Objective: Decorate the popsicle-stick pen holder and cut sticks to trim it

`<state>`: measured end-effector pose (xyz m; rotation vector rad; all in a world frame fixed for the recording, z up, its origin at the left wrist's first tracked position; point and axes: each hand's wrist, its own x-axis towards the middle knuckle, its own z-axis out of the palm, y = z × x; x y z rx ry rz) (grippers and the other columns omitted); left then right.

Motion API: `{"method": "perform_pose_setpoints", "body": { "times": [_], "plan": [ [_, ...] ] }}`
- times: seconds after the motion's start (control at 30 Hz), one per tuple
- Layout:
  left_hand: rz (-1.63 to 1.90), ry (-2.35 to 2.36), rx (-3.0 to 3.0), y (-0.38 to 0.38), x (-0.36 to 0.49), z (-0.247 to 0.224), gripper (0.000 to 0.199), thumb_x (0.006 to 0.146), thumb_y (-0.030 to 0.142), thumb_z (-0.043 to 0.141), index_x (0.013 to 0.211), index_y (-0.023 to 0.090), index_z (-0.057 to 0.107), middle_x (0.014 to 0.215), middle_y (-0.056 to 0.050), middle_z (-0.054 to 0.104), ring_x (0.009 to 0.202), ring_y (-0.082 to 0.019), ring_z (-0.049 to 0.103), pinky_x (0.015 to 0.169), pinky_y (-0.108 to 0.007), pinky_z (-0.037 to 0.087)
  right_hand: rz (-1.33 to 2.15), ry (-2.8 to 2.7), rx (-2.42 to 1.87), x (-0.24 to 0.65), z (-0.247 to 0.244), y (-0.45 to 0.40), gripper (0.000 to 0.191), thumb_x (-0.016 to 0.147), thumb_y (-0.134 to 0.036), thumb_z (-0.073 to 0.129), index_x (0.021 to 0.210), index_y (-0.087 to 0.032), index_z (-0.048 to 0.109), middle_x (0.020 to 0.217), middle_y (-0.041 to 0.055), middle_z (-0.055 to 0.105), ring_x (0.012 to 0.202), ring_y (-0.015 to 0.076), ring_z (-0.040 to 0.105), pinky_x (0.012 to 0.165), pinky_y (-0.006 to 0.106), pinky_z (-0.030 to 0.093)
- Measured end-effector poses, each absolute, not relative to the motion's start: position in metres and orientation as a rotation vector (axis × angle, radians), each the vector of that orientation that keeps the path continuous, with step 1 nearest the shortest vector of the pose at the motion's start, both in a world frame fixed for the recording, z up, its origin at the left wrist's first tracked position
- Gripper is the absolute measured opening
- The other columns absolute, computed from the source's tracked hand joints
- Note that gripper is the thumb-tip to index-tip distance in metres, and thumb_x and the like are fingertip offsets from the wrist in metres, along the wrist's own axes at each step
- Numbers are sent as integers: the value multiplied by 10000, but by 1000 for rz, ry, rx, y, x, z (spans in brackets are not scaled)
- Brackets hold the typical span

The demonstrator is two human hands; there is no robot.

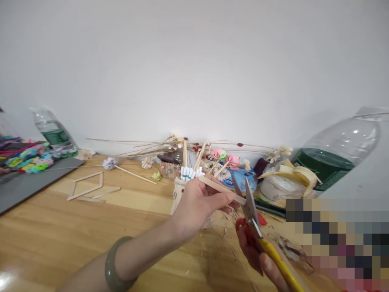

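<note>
This looks like a place for making crafts, but home or school I cannot tell: paper flowers [110, 163] and thin wood sticks [85, 193] lie on the wooden tabletop [121, 227], by a white wall [182, 73], and a pair of scissors [251, 205] is out too

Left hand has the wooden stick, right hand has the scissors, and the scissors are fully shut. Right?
Not quite: the scissors are open, not shut; the head view shows the two tips spread apart. The rest holds: the left hand has the wooden stick and the right hand has the scissors.
</note>
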<state>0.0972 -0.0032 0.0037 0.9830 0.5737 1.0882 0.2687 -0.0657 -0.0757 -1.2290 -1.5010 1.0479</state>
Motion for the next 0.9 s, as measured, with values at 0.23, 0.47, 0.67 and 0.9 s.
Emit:
{"method": "perform_pose_setpoints", "body": {
  "times": [0.23, 0.47, 0.67, 0.9],
  "plan": [
    [1084, 585, 1024, 0, 95, 2, 40, 670, 138, 702, 647, 132, 671, 628, -5, 693, 596, -83, 649, 565, -156, 501, 1066, -1557, -1250, 269, -65, -64, 586, 661, -795, 495, 735, -216, 554, 644, 27, 474, 560, 162, 437, 465, 267, 357],
    [1011, 565, 1123, 5, 88, 9, 23, 653, 140, 694, 644, 121, 684, 636, -18, 690, 609, -93, 643, 617, -186, 513, 1076, -1689, -1278, 267, -46, -63, 585, 697, -788, 450, 687, -204, 473, 601, 9, 416, 520, 128, 358, 458, 263, 310],
    [988, 569, 1178, 9, 84, 12, 31, 636, 133, 687, 615, 121, 667, 608, -12, 674, 585, -101, 628, 607, -208, 513, 1213, -1726, -1288, 269, -17, -65, 511, 717, -714, 534, 723, -203, 537, 647, 28, 476, 572, 156, 435, 521, 279, 390],
    [957, 631, 1196, 11, 83, 16, 17, 621, 123, 665, 614, 112, 654, 601, -17, 661, 576, -108, 615, 625, -243, 513, 1166, -1658, -1284, 262, -33, -64, 566, 689, -771, 500, 676, -206, 459, 584, -9, 402, 516, 121, 353, 471, 260, 319]
  ]
}}
